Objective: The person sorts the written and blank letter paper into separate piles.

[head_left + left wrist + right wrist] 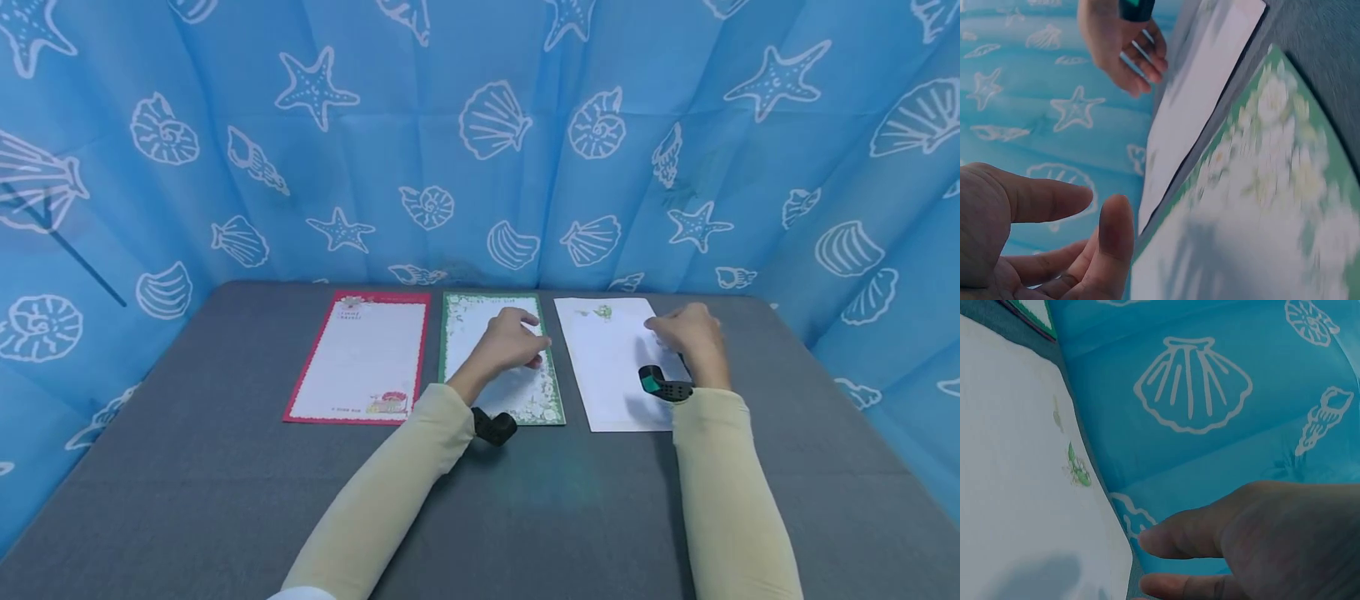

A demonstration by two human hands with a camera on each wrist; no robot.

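Three sheets of decorated paper lie in a row on the dark grey table. At left is a red-bordered sheet (360, 358). The middle one, a green-bordered sheet (468, 333) with flowers, lies under my left hand (510, 340), which hovers above it with fingers loosely bent and apart, holding nothing. At right a white sheet (607, 358) carries a small green print near its top. Over that sheet's right edge is my right hand (692, 333); in the right wrist view its thumb and fingers (1179, 540) are apart with nothing between them.
A grey cloth covers the table (187, 467). Behind and at both sides hangs a blue curtain (420, 150) with white shells and starfish. A black strap device (663, 385) sits on the right wrist, another dark device (495, 427) on the left.
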